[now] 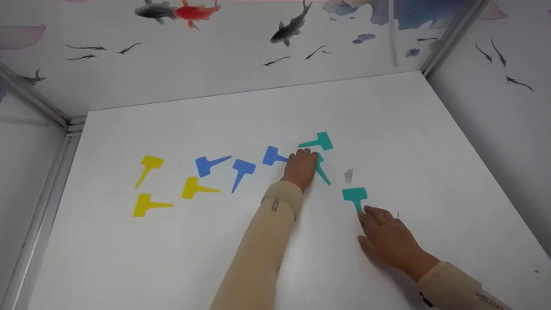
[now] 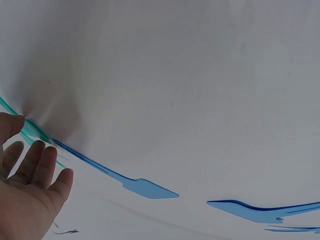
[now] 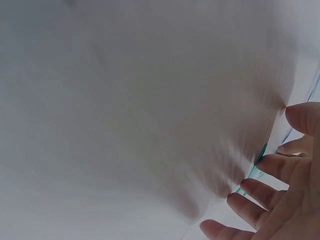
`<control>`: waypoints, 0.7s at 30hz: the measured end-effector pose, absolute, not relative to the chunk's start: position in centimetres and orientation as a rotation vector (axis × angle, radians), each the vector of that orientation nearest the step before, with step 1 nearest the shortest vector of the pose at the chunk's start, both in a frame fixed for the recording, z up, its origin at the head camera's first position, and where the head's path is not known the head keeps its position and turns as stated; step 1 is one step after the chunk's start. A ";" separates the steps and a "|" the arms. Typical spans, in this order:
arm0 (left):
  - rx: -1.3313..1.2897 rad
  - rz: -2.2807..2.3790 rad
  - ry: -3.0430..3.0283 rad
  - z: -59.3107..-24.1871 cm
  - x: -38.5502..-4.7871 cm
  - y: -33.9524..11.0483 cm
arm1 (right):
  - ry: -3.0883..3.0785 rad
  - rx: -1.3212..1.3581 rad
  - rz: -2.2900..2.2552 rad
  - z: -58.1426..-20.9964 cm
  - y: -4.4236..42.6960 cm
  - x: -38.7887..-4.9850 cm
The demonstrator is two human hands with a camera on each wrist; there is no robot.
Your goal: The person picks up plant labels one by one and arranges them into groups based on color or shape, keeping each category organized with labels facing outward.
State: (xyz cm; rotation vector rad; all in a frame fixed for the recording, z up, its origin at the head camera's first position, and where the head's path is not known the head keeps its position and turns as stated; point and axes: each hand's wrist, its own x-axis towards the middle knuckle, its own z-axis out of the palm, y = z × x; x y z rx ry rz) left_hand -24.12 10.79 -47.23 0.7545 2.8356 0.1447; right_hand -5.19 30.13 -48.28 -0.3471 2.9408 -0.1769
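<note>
In the head view my left hand touches the wide end of a green T-shaped tag, partly covering it, beside the stem of a blue tag. Another green tag lies just beyond the fingertips. My right hand rests on the table with its fingers at the stem of a third green tag. The left wrist view has the left hand with relaxed fingers at a green tag. In the right wrist view the right hand's fingers are spread along a green tag.
Two more blue tags lie left of the left hand. Further left are three yellow tags. A grey smudge marks the white table. Walls with painted fish stand around the table.
</note>
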 end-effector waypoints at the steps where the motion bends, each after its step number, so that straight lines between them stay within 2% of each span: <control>1: 0.760 0.138 2.833 -47.2 -24.1 10.9 | 2.941 -0.346 -0.176 -48.2 30.1 -5.2; 21: 0.737 0.172 2.837 -47.1 -23.5 11.3 | 2.950 -0.324 -0.190 -48.3 30.1 -5.2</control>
